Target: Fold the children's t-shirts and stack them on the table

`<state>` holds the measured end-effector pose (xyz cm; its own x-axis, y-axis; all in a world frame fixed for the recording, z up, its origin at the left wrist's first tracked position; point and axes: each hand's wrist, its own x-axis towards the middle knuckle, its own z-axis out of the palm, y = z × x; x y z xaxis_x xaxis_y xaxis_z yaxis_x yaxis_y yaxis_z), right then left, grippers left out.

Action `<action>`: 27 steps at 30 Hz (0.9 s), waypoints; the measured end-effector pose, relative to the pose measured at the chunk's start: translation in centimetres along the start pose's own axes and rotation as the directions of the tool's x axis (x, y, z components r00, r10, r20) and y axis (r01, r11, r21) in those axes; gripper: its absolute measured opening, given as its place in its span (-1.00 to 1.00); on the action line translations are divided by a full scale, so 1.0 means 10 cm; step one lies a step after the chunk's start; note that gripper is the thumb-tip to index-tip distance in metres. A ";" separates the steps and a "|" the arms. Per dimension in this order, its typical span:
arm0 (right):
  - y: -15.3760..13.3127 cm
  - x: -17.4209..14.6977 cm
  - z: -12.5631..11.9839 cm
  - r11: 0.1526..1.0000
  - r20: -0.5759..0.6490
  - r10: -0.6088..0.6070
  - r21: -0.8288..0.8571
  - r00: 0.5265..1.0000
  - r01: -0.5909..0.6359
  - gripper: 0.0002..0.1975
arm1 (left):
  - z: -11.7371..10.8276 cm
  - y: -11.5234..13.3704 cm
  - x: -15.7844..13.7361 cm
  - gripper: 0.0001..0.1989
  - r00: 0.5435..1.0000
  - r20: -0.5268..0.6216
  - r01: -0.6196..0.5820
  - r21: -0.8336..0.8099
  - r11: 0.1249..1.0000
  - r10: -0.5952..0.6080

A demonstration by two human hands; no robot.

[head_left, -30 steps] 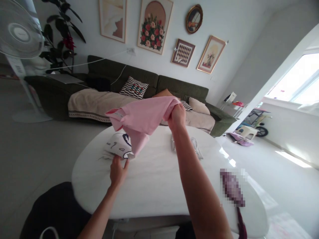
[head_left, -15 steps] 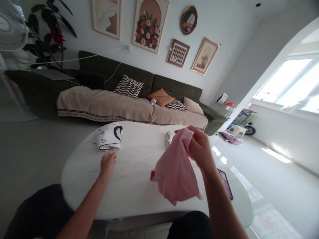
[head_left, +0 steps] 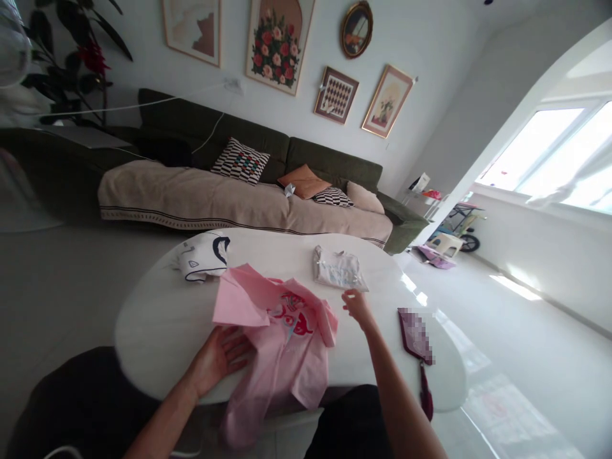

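A pink garment with a red print (head_left: pixel 287 331), seemingly a shirt, lies loosely spread on the white oval table (head_left: pixel 157 338), its lower part hanging over the near edge. My left hand (head_left: pixel 217 357) is open at the garment's left side, fingers spread against or just under the cloth; contact is hard to make out. To the right of the garment and apart from it, my right hand (head_left: pixel 356 305) is open with loosely bent fingers and holds nothing. Just beyond it sits a folded pale garment in a clear bag (head_left: pixel 339 269). A crumpled white garment with dark trim (head_left: pixel 203 256) rests at the far left.
A phone in a dark red case with a tassel (head_left: pixel 415 335) lies at the table's right side. Behind the table stands a green sofa (head_left: pixel 268 131) with a beige cover and cushions. My dark-clothed knees are at the near edge.
The pink garment has left my right hand and now lies opened out on the table, its print showing. My left hand has come nearer to me, beside it. The bagged garment is uncovered.
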<state>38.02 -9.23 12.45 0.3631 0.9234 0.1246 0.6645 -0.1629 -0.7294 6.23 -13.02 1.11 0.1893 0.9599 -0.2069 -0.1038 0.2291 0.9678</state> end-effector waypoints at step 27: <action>0.49 -1.78 0.43 0.421 0.241 0.302 0.834 0.922 -0.356 -0.65 | 0.20 -0.43 -0.29 -0.45 0.782 0.104 -0.353 0.887 0.298 0.615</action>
<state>31.94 -25.00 3.77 0.3779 0.8863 -0.2677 -0.3945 -0.1074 -0.9126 8.08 -17.11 -2.13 0.1861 0.8742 0.4485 0.7680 -0.4141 0.4886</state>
